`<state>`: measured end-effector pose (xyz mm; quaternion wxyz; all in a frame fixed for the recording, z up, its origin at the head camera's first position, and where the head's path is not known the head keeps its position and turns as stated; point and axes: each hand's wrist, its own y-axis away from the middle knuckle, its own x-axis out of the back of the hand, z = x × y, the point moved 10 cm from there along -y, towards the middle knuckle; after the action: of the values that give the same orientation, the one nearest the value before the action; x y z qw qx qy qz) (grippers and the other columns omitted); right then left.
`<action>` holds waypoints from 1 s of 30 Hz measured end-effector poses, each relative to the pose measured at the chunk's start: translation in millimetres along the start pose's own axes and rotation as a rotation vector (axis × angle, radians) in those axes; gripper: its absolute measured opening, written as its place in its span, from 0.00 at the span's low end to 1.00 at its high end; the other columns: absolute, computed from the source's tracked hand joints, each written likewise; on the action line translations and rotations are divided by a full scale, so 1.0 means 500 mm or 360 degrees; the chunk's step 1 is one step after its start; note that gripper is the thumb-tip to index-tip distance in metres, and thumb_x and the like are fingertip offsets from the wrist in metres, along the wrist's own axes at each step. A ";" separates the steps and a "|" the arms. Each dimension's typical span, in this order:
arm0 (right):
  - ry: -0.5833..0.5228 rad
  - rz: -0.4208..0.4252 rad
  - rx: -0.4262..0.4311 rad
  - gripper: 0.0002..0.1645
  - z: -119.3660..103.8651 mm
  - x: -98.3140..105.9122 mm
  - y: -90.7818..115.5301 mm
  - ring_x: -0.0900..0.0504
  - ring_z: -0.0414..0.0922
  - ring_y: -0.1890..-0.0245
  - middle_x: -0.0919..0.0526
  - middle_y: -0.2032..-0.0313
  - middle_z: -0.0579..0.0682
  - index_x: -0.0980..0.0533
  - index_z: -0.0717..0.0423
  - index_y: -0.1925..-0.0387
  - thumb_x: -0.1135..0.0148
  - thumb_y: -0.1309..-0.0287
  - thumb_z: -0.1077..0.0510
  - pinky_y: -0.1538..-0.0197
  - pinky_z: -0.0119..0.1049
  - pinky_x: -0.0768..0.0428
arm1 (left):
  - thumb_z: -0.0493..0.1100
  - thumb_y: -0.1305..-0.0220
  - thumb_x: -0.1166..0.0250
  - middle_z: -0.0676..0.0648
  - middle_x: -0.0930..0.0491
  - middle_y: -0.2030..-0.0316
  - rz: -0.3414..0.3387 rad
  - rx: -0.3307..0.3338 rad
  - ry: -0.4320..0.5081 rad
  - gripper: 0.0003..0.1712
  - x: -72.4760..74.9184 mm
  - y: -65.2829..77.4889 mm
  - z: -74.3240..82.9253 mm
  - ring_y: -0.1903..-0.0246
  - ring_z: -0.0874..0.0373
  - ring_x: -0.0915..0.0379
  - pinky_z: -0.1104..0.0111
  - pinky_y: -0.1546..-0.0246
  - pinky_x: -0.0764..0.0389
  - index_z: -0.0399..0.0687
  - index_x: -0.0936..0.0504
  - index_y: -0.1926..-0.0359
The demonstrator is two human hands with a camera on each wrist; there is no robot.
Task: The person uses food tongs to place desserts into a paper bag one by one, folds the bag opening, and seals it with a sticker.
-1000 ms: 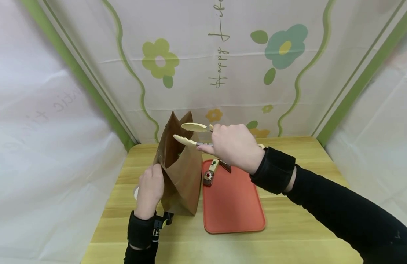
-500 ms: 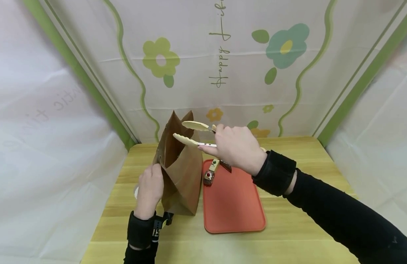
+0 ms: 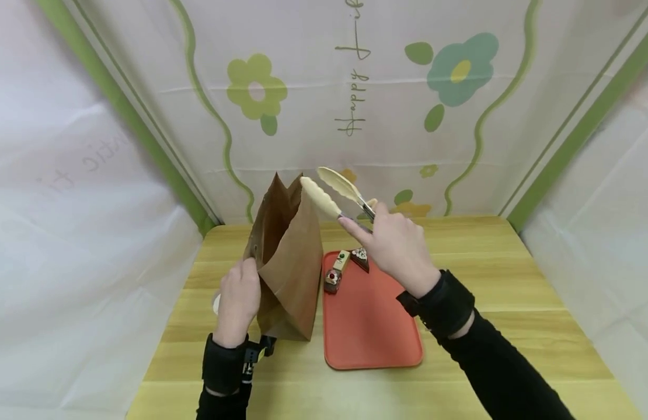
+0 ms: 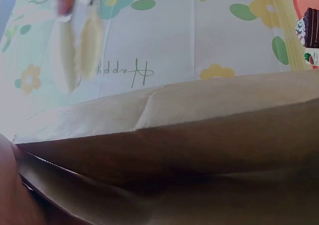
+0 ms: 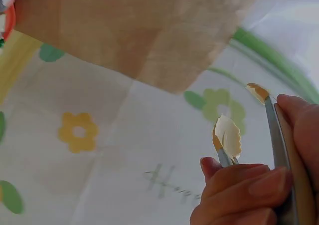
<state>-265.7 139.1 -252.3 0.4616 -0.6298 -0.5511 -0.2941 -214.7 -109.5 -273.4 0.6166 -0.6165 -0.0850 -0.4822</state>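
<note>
A brown paper bag (image 3: 292, 274) stands upright on the table, its mouth spread open. My left hand (image 3: 239, 300) pinches the bag's near left rim. In the air right of the bag's mouth, my right hand (image 3: 400, 248) grips a pair of tongs (image 3: 324, 198) with cream scalloped tips. The tips are apart with nothing between them, also in the right wrist view. On the red tray (image 3: 373, 326) sit small cakes: a dark triangular slice (image 3: 360, 260), a pale bar-shaped cake (image 3: 341, 260) and a chocolate cake with a red topping (image 3: 332, 280). The bag's bottom is hidden.
The tray lies just right of the bag on the wooden table (image 3: 476, 373). A white round object (image 3: 216, 303) is partly hidden behind my left hand. A flower-printed cloth (image 3: 313, 116) hangs behind the table, with white cloth at both sides.
My right hand has moved right with the tongs, whose tips have swung up and away from over the bag's mouth. The dark slice now shows more fully. My left hand keeps its place.
</note>
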 end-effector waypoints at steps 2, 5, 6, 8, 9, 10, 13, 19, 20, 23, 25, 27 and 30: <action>-0.0043 0.0010 -0.0063 0.53 0.031 -0.016 0.009 0.31 0.49 0.86 0.32 0.84 0.52 0.29 0.63 0.57 0.63 0.43 0.16 0.81 0.42 0.35 | 0.18 0.38 0.56 0.48 0.48 0.84 -0.0064 0.0101 0.0066 0.20 -0.006 -0.002 -0.010 0.85 0.56 0.53 0.64 0.85 0.47 0.42 0.42 0.81; -0.0068 0.0030 -0.0119 0.46 0.075 -0.044 0.023 0.34 0.49 0.87 0.35 0.84 0.52 0.33 0.59 0.70 0.61 0.41 0.18 0.82 0.42 0.38 | 0.23 0.34 0.60 0.48 0.47 0.83 -0.0204 0.0314 0.0174 0.20 -0.020 -0.001 -0.032 0.84 0.55 0.51 0.63 0.84 0.45 0.42 0.42 0.81; -0.0075 0.0038 -0.0132 0.45 0.089 -0.055 0.028 0.34 0.49 0.88 0.35 0.85 0.52 0.33 0.58 0.72 0.60 0.41 0.19 0.83 0.41 0.39 | 0.25 0.32 0.61 0.47 0.46 0.83 -0.0264 0.0425 0.0231 0.20 -0.027 0.000 -0.043 0.84 0.54 0.50 0.62 0.83 0.44 0.42 0.41 0.81; -0.0074 0.0034 -0.0164 0.43 0.117 -0.079 0.036 0.35 0.48 0.88 0.36 0.84 0.51 0.34 0.57 0.74 0.59 0.40 0.20 0.84 0.41 0.39 | 0.29 0.29 0.63 0.46 0.44 0.82 -0.0368 0.0601 0.0303 0.20 -0.039 0.005 -0.059 0.83 0.52 0.47 0.62 0.82 0.42 0.41 0.40 0.80; -0.0060 0.0034 -0.0181 0.44 0.131 -0.091 0.040 0.35 0.48 0.88 0.35 0.84 0.52 0.33 0.57 0.74 0.60 0.41 0.19 0.84 0.41 0.39 | 0.30 0.28 0.64 0.46 0.44 0.81 -0.0390 0.0643 0.0319 0.20 -0.041 0.007 -0.063 0.82 0.52 0.47 0.61 0.81 0.41 0.41 0.39 0.80; -0.0050 0.0025 -0.0201 0.45 0.144 -0.105 0.044 0.34 0.48 0.88 0.35 0.84 0.52 0.33 0.57 0.75 0.60 0.42 0.18 0.85 0.41 0.39 | 0.30 0.28 0.64 0.45 0.43 0.81 -0.0402 0.0646 0.0313 0.20 -0.042 0.007 -0.063 0.82 0.51 0.45 0.61 0.81 0.40 0.41 0.38 0.80; -0.0004 -0.0051 -0.0292 0.49 0.185 -0.152 0.057 0.32 0.49 0.88 0.33 0.83 0.53 0.31 0.60 0.71 0.64 0.44 0.16 0.85 0.41 0.37 | 0.31 0.27 0.64 0.45 0.43 0.81 -0.0419 0.0670 0.0322 0.21 -0.045 0.009 -0.064 0.82 0.50 0.45 0.61 0.80 0.40 0.40 0.38 0.79; 0.0105 -0.0110 -0.0397 0.47 0.242 -0.228 0.074 0.32 0.48 0.89 0.33 0.85 0.52 0.28 0.63 0.69 0.57 0.40 0.20 0.86 0.40 0.38 | 0.28 0.29 0.63 0.47 0.45 0.82 -0.0308 0.0517 0.0274 0.20 -0.036 0.006 -0.053 0.84 0.53 0.49 0.62 0.83 0.43 0.41 0.39 0.80; 0.0117 -0.0106 -0.0392 0.46 0.246 -0.237 0.076 0.33 0.48 0.90 0.33 0.86 0.51 0.27 0.64 0.70 0.55 0.39 0.22 0.86 0.40 0.38 | 0.26 0.31 0.61 0.47 0.45 0.83 -0.0248 0.0416 0.0237 0.19 -0.029 0.003 -0.044 0.85 0.53 0.49 0.62 0.84 0.43 0.40 0.39 0.80; 0.0128 -0.0109 -0.0407 0.43 0.261 -0.264 0.084 0.34 0.47 0.91 0.34 0.87 0.50 0.27 0.63 0.74 0.51 0.38 0.25 0.87 0.39 0.40 | 0.17 0.40 0.54 0.46 0.46 0.85 -0.0009 0.0026 0.0037 0.17 -0.005 0.000 -0.006 0.87 0.54 0.50 0.62 0.87 0.44 0.36 0.38 0.80; 0.0139 -0.0110 -0.0423 0.42 0.269 -0.279 0.088 0.34 0.47 0.91 0.34 0.87 0.50 0.27 0.63 0.74 0.51 0.38 0.25 0.88 0.39 0.40 | 0.14 0.45 0.51 0.47 0.47 0.85 0.0121 -0.0127 -0.0039 0.17 0.005 0.003 0.009 0.88 0.55 0.51 0.63 0.88 0.46 0.35 0.38 0.80; 0.0149 -0.0116 -0.0438 0.42 0.275 -0.291 0.092 0.34 0.47 0.91 0.35 0.87 0.50 0.29 0.62 0.75 0.51 0.39 0.24 0.88 0.38 0.40 | 0.13 0.47 0.50 0.47 0.47 0.85 0.0186 -0.0190 -0.0065 0.17 0.009 0.006 0.014 0.87 0.56 0.53 0.63 0.88 0.47 0.35 0.38 0.80; 0.0209 -0.0083 -0.0405 0.42 0.276 -0.302 0.095 0.35 0.46 0.92 0.36 0.88 0.49 0.32 0.59 0.80 0.51 0.39 0.24 0.89 0.38 0.42 | 0.13 0.47 0.50 0.48 0.49 0.85 0.0202 -0.0191 -0.0058 0.19 0.009 0.007 0.013 0.86 0.58 0.55 0.65 0.87 0.49 0.38 0.40 0.80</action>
<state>-272.2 201.8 -452.4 0.4052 -0.6481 -0.4943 -0.4140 -206.8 -107.0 -270.9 0.6062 -0.6652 -0.0280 -0.4351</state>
